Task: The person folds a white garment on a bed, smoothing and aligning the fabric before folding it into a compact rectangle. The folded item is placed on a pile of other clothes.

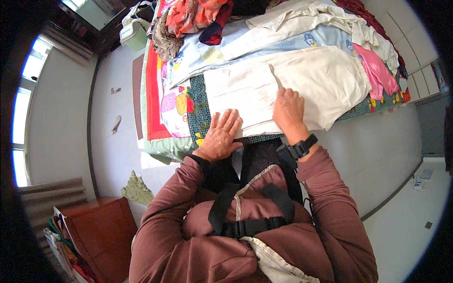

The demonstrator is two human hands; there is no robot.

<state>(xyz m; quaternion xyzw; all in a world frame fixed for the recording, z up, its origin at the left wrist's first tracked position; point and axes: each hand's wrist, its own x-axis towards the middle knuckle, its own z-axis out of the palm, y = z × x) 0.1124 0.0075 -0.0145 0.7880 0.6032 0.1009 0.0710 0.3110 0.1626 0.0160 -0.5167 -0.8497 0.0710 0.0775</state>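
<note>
A pair of cream cloth trousers (318, 78) lies across the near side of the bed, its elastic waistband at the right and the leg part folded back at the left. My left hand (222, 136) rests with fingers apart on the near left edge of the folded part. My right hand (289, 108) has its fingers curled at the hem of the folded layer; whether cloth is pinched in it is hidden. A black strap device is on my right wrist. Behind the trousers lies a white long garment (304, 21), and a pink garment (377, 70) lies beside the waistband.
The bed has layered patterned covers (198, 102) with a red and green border at the left. Orange checked clothing (191, 16) is heaped at the far left, near a pale green bin (135, 35). A brown box (102, 233) and a green cloth (137, 189) are on the floor.
</note>
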